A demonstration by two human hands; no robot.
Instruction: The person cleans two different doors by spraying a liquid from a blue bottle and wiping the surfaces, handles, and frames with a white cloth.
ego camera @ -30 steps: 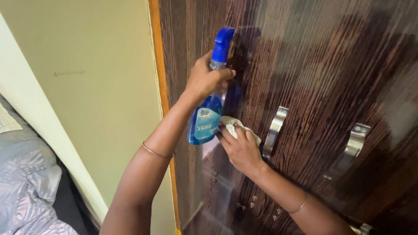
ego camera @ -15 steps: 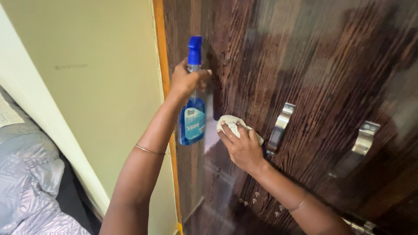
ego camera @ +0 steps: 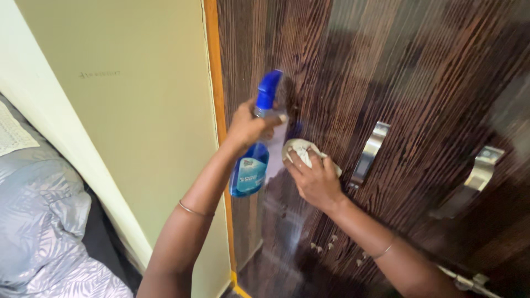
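— Both hands shifted vs. half a sec ago: left hand [ego camera: 249, 126] w/ the spray bottle [ego camera: 252, 160] now sits lower and closer to the door, nozzle tilted toward the wood; right hand [ego camera: 314, 177] slid up a bit w/ the cloth [ego camera: 301, 149].

— Grips?

— Left is wrapped round the bottle neck, finger on the blue trigger. Right lies flat, pressing the pale cloth against the dark wood-grain wardrobe door [ego camera: 419, 72], fingers spread over it.

— Where's the bottle relative to the cloth?

— Just beside it, to its left, near the door's orange edge strip [ego camera: 217, 83]. Metal handle [ego camera: 370, 152] sits just right of the cloth; second handle [ego camera: 481, 168] further right. Green wall [ego camera: 138, 110] at left, grey bedding [ego camera: 44, 221] below.
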